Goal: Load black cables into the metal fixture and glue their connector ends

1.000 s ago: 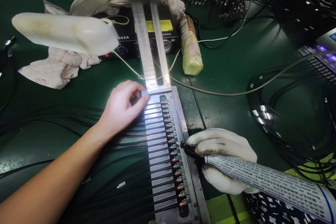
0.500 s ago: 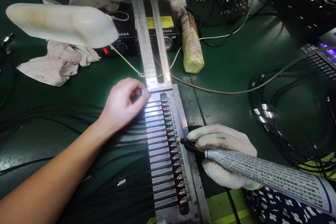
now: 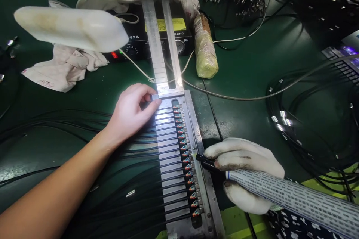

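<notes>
My left hand point(image 3: 131, 110) is bare and pinches the upper left corner of a long metal fixture point(image 3: 172, 160), thumb on top and fingers curled at the edge. Black cables point(image 3: 171, 173) lie side by side across the fixture, their small connectors point(image 3: 189, 167) with orange and green parts in a row along its slot. My right hand point(image 3: 246, 162), in a white glove with dirty fingertips, grips a printed tube with a black nozzle point(image 3: 269, 185), like a glue tube. The nozzle tip is at the fixture's right rail, close beside the middle connectors.
Behind the fixture stands a black controller box point(image 3: 134, 46) under a slotted metal plate point(image 3: 153, 33). A white rounded object point(image 3: 73, 28), a cloth point(image 3: 66, 67) and a wrapped yellowish block point(image 3: 206, 50) are nearby. Coiled cables point(image 3: 286, 119) lie at right; a thin hose point(image 3: 252, 99) crosses the table.
My right hand and the tube have moved down and slightly right, with the nozzle tip lower along the connector row. My left hand keeps its hold on the fixture.
</notes>
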Tool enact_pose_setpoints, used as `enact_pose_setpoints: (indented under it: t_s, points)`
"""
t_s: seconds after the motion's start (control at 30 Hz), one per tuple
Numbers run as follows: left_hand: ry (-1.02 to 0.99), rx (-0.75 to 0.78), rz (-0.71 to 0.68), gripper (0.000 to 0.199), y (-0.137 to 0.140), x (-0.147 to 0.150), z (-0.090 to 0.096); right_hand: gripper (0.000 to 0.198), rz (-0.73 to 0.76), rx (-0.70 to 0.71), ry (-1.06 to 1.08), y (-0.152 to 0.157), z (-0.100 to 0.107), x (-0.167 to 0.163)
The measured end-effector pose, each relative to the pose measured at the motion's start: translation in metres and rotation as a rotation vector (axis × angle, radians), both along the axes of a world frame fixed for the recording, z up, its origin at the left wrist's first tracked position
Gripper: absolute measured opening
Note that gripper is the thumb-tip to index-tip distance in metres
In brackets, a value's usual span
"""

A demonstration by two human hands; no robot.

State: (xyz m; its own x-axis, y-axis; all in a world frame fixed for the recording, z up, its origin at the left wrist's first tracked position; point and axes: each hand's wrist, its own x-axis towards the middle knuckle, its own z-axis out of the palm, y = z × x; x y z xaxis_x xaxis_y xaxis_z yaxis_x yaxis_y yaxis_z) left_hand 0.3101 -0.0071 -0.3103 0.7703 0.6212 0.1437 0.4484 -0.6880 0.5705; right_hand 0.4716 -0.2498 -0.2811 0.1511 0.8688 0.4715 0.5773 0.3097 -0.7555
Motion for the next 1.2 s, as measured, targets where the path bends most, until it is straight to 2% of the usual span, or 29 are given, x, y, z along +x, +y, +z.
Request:
enact_pose_setpoints:
  t_s: [0.27, 1.2]
  points:
    - [0.002, 0.004, -0.001, 0.026, 0.0003, -0.0004, -0.0015, 0.014, 0.008, 0.022, 0.037, 0.0035, -0.0070, -0.0018]
    - [-0.005, 0.001, -0.001, 0.026, 0.0008, -0.0006, -0.0019, 0.014, 0.025, 0.010, 0.075, 0.0000, -0.0093, -0.0017]
